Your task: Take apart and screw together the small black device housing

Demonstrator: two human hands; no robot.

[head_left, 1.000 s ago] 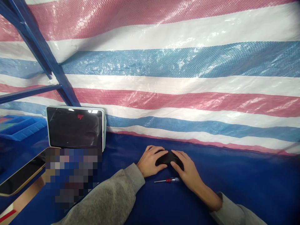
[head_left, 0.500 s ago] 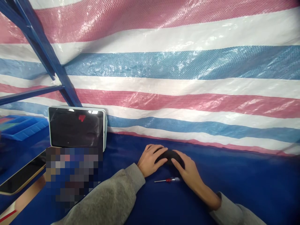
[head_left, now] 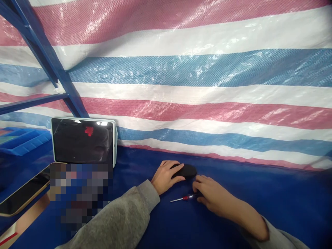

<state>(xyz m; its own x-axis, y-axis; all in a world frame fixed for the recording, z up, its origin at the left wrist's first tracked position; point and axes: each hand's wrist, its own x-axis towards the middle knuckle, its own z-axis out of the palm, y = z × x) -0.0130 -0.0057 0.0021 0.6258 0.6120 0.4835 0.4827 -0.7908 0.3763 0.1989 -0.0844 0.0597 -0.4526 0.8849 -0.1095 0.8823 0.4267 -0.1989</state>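
Note:
A black oval computer mouse (head_left: 188, 171) lies on the blue table surface. My left hand (head_left: 167, 176) holds its left end, fingers over the top and thumb along the near side. Just in front of the mouse is a small screwdriver (head_left: 185, 197) with a thin metal shaft pointing left and a red-and-clear handle. My right hand (head_left: 209, 192) is at the handle's end, its fingers curled and the thumb below. That end of the handle is hidden between thumb and fingers.
A tablet (head_left: 83, 141) in a pale case stands at the left, with a phone (head_left: 26, 190) before it. Behind them are a blue compartment tray (head_left: 28, 141) and a blue metal frame (head_left: 55, 65). A striped plastic sheet (head_left: 194, 93) hangs along the back. One patch is pixelated.
My right hand has let go of the mouse and moved down to the screwdriver's handle, which has tilted slightly. My left hand stays on the mouse.

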